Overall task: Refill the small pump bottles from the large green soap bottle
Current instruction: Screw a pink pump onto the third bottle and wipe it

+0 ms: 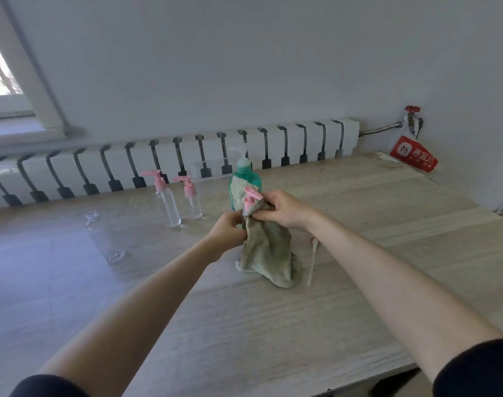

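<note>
1 long table (387, 210) holds it all. The large green soap bottle (244, 174) stands at the back, with your green cloth (268, 253) hanging just in front. 2 small pump bottles (167, 204) stand to its left, and 1 open bottle (105, 239) lies further left. Your right hand (284, 209) pinches the pink pump (250, 200) through the cloth; your left hand (228, 233) grips the cloth below. Hold the pump firm and wipe all round it.

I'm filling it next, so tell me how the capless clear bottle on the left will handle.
The capless clear bottle looks empty, so it is probably very light. Tall and narrow on the table, it would likely tip at a nudge. Its smooth clear wall may slip or flex under a squeeze.
</note>
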Tool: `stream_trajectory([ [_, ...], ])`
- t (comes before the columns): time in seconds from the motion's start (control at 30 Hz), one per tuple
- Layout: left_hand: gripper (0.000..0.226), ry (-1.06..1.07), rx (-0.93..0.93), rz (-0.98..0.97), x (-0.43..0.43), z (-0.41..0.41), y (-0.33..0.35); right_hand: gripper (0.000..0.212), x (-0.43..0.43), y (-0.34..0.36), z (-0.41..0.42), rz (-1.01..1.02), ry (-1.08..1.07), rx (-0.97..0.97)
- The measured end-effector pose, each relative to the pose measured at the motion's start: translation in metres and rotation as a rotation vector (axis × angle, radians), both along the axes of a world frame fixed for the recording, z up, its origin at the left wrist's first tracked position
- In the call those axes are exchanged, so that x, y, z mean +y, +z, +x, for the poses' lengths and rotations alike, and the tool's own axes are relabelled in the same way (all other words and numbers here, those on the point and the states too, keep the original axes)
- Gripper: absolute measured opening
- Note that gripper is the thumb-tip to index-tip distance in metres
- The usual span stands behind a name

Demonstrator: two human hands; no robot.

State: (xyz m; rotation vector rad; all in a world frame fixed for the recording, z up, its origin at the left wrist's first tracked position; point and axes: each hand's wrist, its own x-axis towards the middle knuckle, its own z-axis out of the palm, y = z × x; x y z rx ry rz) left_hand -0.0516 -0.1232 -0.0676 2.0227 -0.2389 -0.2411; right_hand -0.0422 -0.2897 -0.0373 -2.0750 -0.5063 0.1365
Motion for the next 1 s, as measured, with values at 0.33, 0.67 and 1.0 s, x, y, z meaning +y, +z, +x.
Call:
stream_trajectory([
  [0.33,0.018,0.169,-0.148,0.106,-0.006,-0.003,-0.007,0.021,0.001,-0.016,0.002,0.208,-0.218,0.089],
  [0.67,0.055,-0.036,-0.226,0.38,-0.011,-0.007,-0.012,0.03,0.032,-0.026,-0.009,0.042,-0.291,-0.217],
  [1.0,0.027,-0.003,-0.234,0.242,0.0,-0.002,-0.004,0.012,0.009,-0.023,-0.004,0.239,-0.211,0.017],
])
